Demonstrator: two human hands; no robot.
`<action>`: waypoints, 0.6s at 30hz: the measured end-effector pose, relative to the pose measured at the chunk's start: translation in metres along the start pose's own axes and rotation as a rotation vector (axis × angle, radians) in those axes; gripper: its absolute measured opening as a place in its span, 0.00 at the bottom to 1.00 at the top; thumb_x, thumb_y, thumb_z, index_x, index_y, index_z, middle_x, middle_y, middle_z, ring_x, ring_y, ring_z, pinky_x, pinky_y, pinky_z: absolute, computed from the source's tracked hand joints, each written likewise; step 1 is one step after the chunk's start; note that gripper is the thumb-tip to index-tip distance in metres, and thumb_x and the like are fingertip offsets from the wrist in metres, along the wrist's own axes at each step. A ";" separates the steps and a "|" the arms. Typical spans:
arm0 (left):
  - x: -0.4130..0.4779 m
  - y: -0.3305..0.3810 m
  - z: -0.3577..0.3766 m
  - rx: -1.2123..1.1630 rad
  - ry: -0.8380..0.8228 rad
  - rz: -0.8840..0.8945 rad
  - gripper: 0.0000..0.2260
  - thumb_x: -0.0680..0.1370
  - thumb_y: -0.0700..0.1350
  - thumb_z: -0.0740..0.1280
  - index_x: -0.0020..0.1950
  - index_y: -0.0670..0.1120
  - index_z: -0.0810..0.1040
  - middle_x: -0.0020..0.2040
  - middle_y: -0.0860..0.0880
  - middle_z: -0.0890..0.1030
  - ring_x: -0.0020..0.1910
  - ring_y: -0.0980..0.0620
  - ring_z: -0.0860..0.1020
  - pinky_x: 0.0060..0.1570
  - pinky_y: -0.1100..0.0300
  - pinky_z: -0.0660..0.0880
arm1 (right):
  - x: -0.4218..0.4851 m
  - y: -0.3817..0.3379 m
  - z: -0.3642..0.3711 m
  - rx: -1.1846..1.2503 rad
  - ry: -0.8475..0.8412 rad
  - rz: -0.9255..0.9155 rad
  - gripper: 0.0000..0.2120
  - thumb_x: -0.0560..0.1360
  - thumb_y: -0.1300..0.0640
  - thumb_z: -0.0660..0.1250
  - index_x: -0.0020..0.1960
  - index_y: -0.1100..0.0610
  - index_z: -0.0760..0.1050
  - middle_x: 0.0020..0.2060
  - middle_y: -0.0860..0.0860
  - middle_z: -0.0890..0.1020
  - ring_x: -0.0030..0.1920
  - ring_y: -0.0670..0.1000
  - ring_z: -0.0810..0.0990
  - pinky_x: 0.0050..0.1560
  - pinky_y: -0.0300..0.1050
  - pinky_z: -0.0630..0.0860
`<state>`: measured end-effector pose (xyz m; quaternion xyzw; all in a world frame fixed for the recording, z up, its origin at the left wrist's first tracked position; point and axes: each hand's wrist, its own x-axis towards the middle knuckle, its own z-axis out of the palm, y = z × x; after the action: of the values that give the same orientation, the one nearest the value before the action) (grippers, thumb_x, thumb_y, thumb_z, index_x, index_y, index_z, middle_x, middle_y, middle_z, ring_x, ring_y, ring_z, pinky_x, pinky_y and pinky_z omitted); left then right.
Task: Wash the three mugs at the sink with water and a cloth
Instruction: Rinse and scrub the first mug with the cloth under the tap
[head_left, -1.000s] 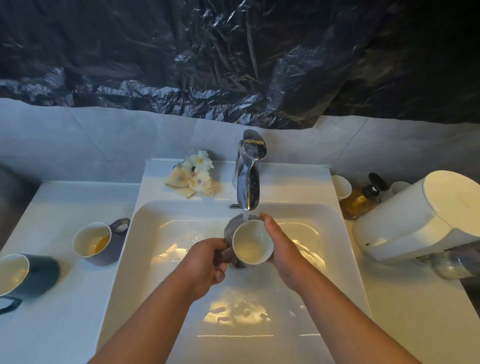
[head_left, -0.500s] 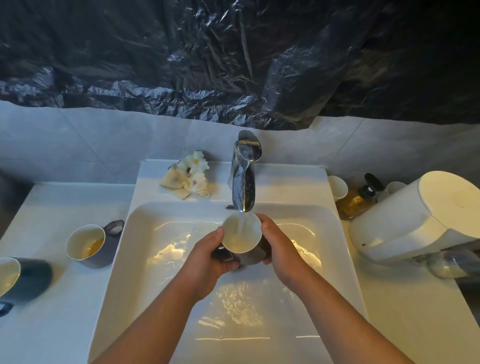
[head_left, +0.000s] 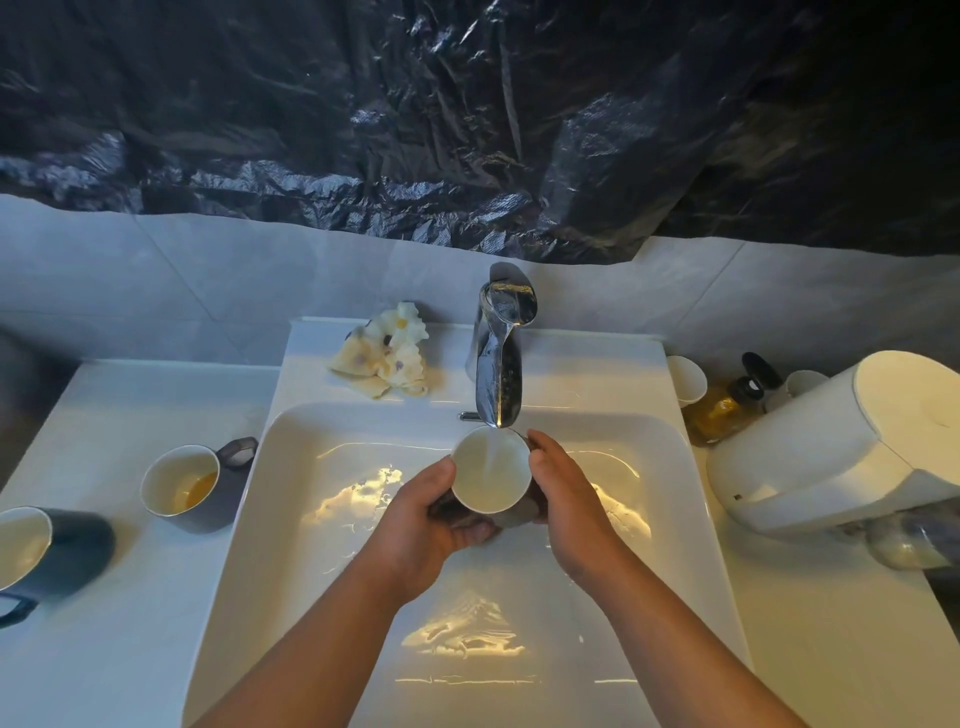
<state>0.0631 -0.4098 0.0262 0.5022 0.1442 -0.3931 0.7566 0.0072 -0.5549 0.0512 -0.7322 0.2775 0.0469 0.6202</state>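
- While water ran from the tap (head_left: 498, 364), I observed both hands holding one mug (head_left: 491, 475) over the sink (head_left: 291, 519), its mouth under the stream.
- Left hand (head_left: 423, 525): fingers curled closed around the mug's lower side.
- Right hand (head_left: 566, 499): fingers wrapped against the opposite wall, thumb at the rim.
- Second mug (head_left: 189, 486) stood on the counter (head_left: 104, 649) left of the basin, amber liquid inside.
- Third mug (head_left: 49, 551) lay tipped at the far left edge.
- Cloth (head_left: 387, 353) lay crumpled on the ledge, left of the tap.
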 end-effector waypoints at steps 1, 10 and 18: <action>-0.001 0.001 0.000 0.054 -0.006 0.030 0.14 0.78 0.51 0.65 0.58 0.47 0.82 0.50 0.41 0.84 0.46 0.46 0.84 0.41 0.53 0.81 | 0.000 -0.002 0.001 0.058 0.008 0.014 0.14 0.77 0.40 0.52 0.55 0.35 0.75 0.56 0.45 0.80 0.59 0.50 0.77 0.61 0.54 0.77; -0.004 0.004 -0.005 0.297 0.119 0.161 0.19 0.73 0.43 0.76 0.63 0.44 0.77 0.60 0.41 0.78 0.55 0.41 0.82 0.54 0.43 0.82 | 0.019 0.007 0.013 0.440 0.052 0.214 0.18 0.82 0.50 0.55 0.61 0.53 0.80 0.55 0.56 0.84 0.58 0.57 0.80 0.52 0.51 0.80; -0.010 0.005 0.002 0.344 0.246 0.184 0.30 0.71 0.44 0.79 0.69 0.49 0.71 0.63 0.46 0.77 0.57 0.45 0.82 0.44 0.57 0.83 | 0.032 0.016 0.022 0.588 0.067 0.347 0.20 0.79 0.48 0.59 0.62 0.57 0.79 0.58 0.62 0.82 0.60 0.62 0.79 0.55 0.59 0.81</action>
<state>0.0596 -0.4066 0.0363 0.6789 0.1200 -0.2770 0.6693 0.0329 -0.5471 0.0189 -0.4653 0.4196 0.0457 0.7780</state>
